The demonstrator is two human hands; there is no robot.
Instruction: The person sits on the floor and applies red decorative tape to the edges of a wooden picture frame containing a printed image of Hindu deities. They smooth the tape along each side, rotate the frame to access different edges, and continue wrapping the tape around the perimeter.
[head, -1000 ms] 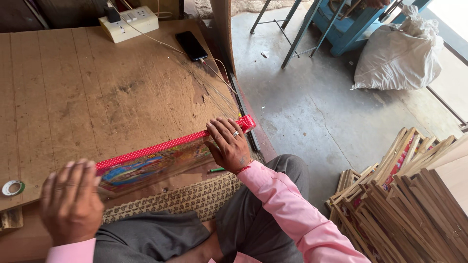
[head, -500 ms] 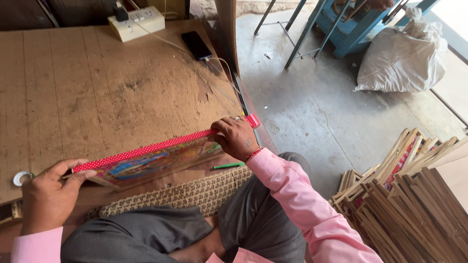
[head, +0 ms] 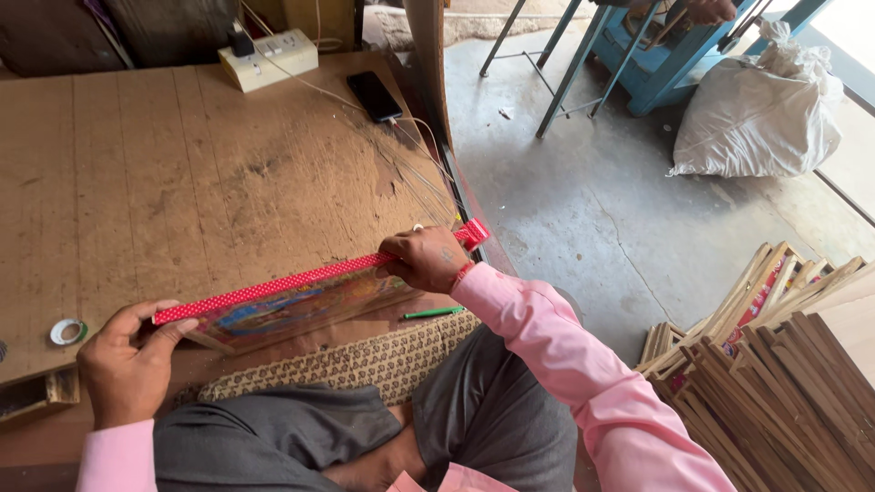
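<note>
Left hand (head: 123, 364), lower left of frame, fingers curled shut around one end of a red polka-dot strip (head: 273, 289) laid along the top edge of a framed colourful picture (head: 301, 310). Right hand (head: 427, 258), centre of frame, closed down on the strip near its other end, short tail of strip sticking out past the knuckles. Picture tilted at the near edge of the wooden surface (head: 182, 173).

Likely risk: strip drifting off the edge or wrinkling if the pressing hand slips.

Nearby: green pen (head: 434, 312), tape roll (head: 66, 331), phone (head: 374, 96), power strip (head: 269, 57), stacked frames (head: 775, 355) lower right, white sack (head: 761, 114) upper right.
</note>
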